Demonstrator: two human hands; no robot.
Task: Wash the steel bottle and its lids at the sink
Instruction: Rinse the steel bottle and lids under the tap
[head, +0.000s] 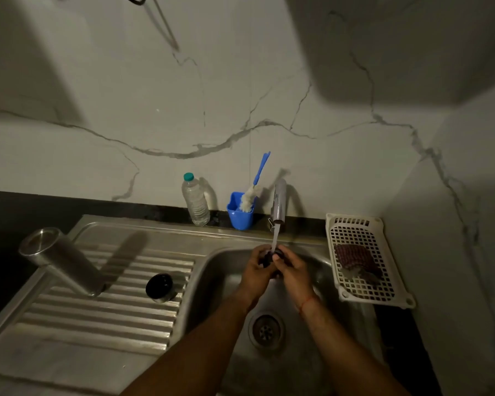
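Marble wall point(240, 95), steel sink point(209, 270), ridged drainboard point(97, 318) bearing steel bottle point(63, 261)

The steel bottle point(66, 261) is a plain brushed cylinder standing on end on the ribbed drainboard point(97, 324) of the sink point(212, 270), left of the basin, with a recessed round face on its upper end. Near it, closer to the basin, a dark lid point(160, 287) with a steel rim lies tilted on the ribs, its dark hollow turned up. A second, small dark lid point(270, 257) is over the basin under running water point(274, 238), gripped between the left hand point(257, 267) and right hand point(292, 270); its detail is hidden.
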